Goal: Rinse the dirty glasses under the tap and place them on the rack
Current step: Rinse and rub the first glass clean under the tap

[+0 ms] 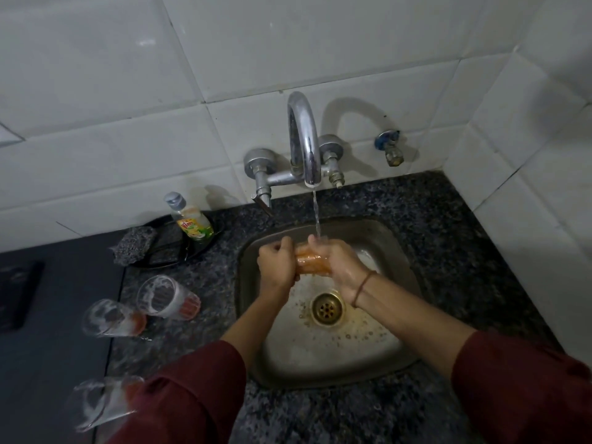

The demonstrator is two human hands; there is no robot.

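3 glasses [112, 318] left of sink [248, 270]; tap [304, 139] overhead.

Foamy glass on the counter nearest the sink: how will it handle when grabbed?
Likely slippery: the glass has suds ringing its rim and walls. Probably rigid but fragile, being clear glass. It narrows toward the base, so a sideways nudge may tip it on the granite counter.

We list: white wall tiles [128, 91] across the top; counter [442, 225] speckled black and grey; glass [312, 263] at centre, orange-stained; brass-gold drain [327, 308]; bottle [193, 222] at left, yellow-green label; maroon sleeves [192, 395] at the bottom.
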